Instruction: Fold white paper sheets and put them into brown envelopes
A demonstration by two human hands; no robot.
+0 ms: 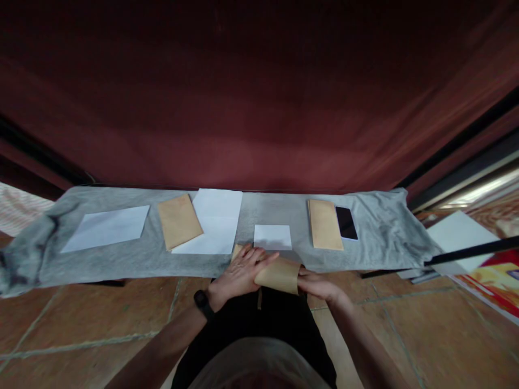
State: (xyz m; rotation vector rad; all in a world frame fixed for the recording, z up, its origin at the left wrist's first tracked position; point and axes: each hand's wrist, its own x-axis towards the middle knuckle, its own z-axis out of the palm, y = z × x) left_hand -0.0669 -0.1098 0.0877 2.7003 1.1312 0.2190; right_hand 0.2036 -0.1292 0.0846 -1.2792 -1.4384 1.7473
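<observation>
A brown paper envelope [279, 274] lies at the table's front edge, its right end bulging and overhanging the edge. My left hand [246, 272] rests flat across its left part, fingers stretched out; a black band sits on that wrist. At the envelope's right end is my right hand [318, 284], gripping the paper edge with its fingertips hidden by the paper. Just beyond the envelope lies a small white sheet [272, 236].
Grey cloth [121, 265] covers the narrow table. On it are a white sheet [107, 228], a brown envelope [179, 220] overlapping white paper [221, 221], more brown envelopes [325, 224] and a dark phone [346, 222]. A dark red curtain [259, 135] hangs behind.
</observation>
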